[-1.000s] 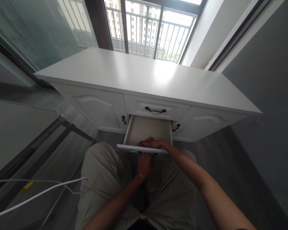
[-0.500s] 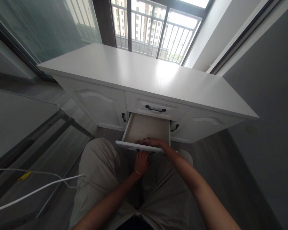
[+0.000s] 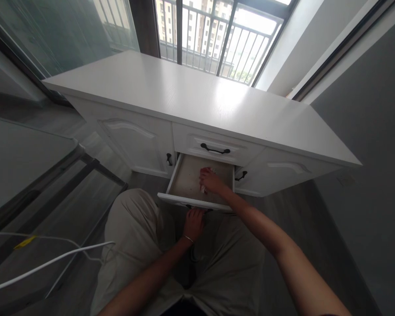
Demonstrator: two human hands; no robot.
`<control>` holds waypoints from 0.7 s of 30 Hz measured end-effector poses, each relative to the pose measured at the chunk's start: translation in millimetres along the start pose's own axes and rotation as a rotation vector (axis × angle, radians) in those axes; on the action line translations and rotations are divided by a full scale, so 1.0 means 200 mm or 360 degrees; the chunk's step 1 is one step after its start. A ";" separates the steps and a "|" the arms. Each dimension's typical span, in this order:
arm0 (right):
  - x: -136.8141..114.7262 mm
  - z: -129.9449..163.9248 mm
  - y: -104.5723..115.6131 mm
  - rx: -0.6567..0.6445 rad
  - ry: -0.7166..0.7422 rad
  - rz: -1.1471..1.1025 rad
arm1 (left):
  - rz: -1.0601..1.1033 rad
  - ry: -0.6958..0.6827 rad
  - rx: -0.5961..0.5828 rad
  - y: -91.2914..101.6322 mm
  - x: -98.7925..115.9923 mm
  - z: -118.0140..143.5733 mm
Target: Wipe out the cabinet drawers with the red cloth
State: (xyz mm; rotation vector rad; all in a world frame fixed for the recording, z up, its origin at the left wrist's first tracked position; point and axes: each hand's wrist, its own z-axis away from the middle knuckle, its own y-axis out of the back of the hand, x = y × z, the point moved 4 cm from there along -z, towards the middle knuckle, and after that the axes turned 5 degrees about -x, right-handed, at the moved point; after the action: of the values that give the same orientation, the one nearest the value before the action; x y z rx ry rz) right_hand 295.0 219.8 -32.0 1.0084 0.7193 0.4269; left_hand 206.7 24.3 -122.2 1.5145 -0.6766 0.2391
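Observation:
The lower drawer (image 3: 179, 199) of a white cabinet (image 3: 134, 96) is pulled out between my knees. My left hand (image 3: 194, 223) is closed around the dark handle (image 3: 208, 210) on its front; part of that handle is covered by the fingers. Inside the drawer, my right hand (image 3: 213, 181) grips a crumpled red-and-white cloth (image 3: 203, 189) against the drawer's bottom, toward its right side. Most of the cloth is hidden under the hand. Small dark specks show on the drawer bottom left of it.
A shut upper drawer with a black handle (image 3: 215, 149) sits just above. Cabinet doors flank the drawer on both sides. At left stand a metal-framed table (image 3: 29, 153) and a white cable (image 3: 52, 264). A wall (image 3: 365, 188) rises at right; windows lie behind.
My right hand has moved with the cloth from just behind the drawer front to farther back inside the drawer. My left hand has stayed at the handle.

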 end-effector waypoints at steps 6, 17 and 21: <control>0.24 -0.06 0.13 0.0219 -0.0265 0.0302 | -0.0002 -0.0012 -0.0013 0.01 0.00 0.00; 0.64 -0.04 -0.07 0.0125 -0.1181 0.0164 | 0.0036 0.0017 -0.0083 0.00 -0.01 0.00; 0.60 -0.04 -0.08 -0.0117 -0.1203 0.0126 | 0.0016 0.0005 -0.0053 0.01 0.00 0.01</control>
State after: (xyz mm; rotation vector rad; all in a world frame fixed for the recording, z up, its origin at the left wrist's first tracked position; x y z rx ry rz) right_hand 373.0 293.0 -91.0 1.0313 -0.0152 0.1129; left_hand 205.3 23.4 -120.7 1.4792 -0.6828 0.2369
